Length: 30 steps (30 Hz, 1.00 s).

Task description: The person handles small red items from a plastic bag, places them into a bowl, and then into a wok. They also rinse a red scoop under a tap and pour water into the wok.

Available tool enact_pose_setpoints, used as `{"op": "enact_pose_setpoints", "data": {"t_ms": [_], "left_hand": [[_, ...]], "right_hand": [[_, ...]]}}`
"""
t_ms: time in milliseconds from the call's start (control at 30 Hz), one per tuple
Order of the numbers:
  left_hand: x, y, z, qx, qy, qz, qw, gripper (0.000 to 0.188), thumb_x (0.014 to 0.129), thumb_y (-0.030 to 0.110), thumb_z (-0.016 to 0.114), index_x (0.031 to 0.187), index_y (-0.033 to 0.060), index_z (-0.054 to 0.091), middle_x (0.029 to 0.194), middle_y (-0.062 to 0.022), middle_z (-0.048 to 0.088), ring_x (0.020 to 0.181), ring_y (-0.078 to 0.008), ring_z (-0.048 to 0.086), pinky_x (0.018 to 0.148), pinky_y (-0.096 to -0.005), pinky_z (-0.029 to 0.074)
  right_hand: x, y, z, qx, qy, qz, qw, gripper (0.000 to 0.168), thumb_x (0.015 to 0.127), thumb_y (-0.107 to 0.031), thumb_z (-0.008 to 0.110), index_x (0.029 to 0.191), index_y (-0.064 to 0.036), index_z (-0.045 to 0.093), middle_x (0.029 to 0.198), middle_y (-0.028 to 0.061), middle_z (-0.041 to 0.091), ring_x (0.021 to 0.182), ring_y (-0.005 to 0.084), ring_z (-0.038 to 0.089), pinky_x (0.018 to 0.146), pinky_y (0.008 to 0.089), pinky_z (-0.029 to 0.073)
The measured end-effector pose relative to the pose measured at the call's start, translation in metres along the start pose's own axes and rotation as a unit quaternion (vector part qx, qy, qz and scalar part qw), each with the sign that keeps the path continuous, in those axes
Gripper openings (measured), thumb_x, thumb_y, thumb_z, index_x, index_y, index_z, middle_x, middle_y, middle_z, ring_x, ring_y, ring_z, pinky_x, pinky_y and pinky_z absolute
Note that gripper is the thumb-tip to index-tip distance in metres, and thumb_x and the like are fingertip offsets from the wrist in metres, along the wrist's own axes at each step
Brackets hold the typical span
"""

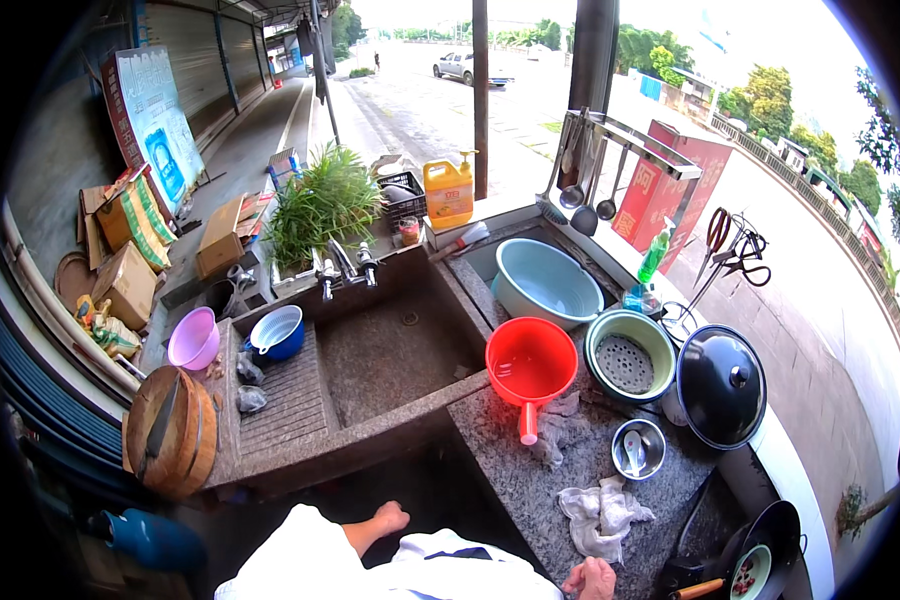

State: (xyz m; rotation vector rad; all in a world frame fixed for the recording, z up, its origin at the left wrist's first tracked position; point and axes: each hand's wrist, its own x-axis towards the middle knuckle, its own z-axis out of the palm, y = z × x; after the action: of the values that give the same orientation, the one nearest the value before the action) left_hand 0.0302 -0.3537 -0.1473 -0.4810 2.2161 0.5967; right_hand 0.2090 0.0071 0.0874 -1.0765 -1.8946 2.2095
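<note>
My left hand hangs in front of the stone sink, fingers curled, with nothing seen in it. At the bottom edge, my right hand is at the stone counter, just below a crumpled white cloth; its fingers are bent and I cannot tell whether it holds anything. Above the cloth a steel bowl holds a white spoon. A red plastic dipper stands by the sink's right corner, its handle over a grey rag. To the right is a wok with a green bowl inside.
A cleaver lies on a round wooden chopping block at the left. Near it are a pink basin and a blue colander. A blue basin, a steamer pot and a black lid line the far right side.
</note>
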Motion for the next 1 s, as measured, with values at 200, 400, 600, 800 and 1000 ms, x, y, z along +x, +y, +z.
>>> {"op": "enact_pose_setpoints", "data": {"t_ms": [200,400,600,800,1000], "left_hand": [[0.008,0.004,0.006,-0.034,0.063,0.029,0.997,0.044,0.077,0.019,0.057,0.117,0.0008,0.061,0.121,-0.0215,0.060,0.116,-0.0349,0.056,0.100,-0.0389,0.044],[-0.001,0.010,0.034,-0.072,0.041,0.046,0.995,0.049,0.079,0.028,0.063,0.119,0.0006,0.060,0.122,-0.0208,0.060,0.116,-0.0321,0.056,0.101,-0.0369,0.043],[-0.018,0.026,0.009,-0.065,0.006,0.053,0.996,0.051,0.081,0.027,0.061,0.124,-0.0007,0.057,0.127,-0.0201,0.057,0.121,-0.0316,0.053,0.104,-0.0362,0.040],[-0.018,-0.005,0.005,-0.068,0.018,0.001,0.998,0.051,0.079,0.025,0.061,0.123,0.0001,0.057,0.127,-0.0201,0.057,0.121,-0.0311,0.053,0.103,-0.0362,0.040],[-0.010,-0.026,0.017,-0.073,0.013,0.004,0.997,0.050,0.077,0.027,0.062,0.119,0.0002,0.061,0.123,-0.0204,0.059,0.118,-0.0310,0.055,0.101,-0.0358,0.042]], "right_hand": [[0.056,0.063,-0.022,-0.021,0.031,-0.028,0.999,0.030,0.095,-0.024,0.052,0.072,-0.005,0.051,0.060,0.0043,0.051,0.049,0.0128,0.048,0.048,0.0279,0.046],[0.091,0.039,0.008,-0.122,0.043,-0.057,0.990,0.016,0.092,-0.019,0.053,0.086,-0.004,0.050,0.066,0.0043,0.055,0.056,0.0133,0.054,0.054,0.0290,0.044],[0.110,0.031,0.003,-0.368,0.101,-0.174,0.908,0.033,0.083,-0.023,0.064,0.107,-0.004,0.051,0.070,0.0144,0.063,0.066,0.0352,0.063,0.063,0.0458,0.048],[0.115,0.063,-0.013,-0.475,0.127,-0.157,0.857,0.053,0.081,-0.031,0.068,0.121,-0.003,0.050,0.084,0.0202,0.066,0.080,0.0409,0.064,0.072,0.0492,0.049],[0.130,0.090,-0.018,-0.483,0.138,-0.174,0.847,0.044,0.080,-0.029,0.069,0.115,-0.004,0.057,0.091,0.0212,0.067,0.084,0.0411,0.064,0.074,0.0482,0.050]]}}
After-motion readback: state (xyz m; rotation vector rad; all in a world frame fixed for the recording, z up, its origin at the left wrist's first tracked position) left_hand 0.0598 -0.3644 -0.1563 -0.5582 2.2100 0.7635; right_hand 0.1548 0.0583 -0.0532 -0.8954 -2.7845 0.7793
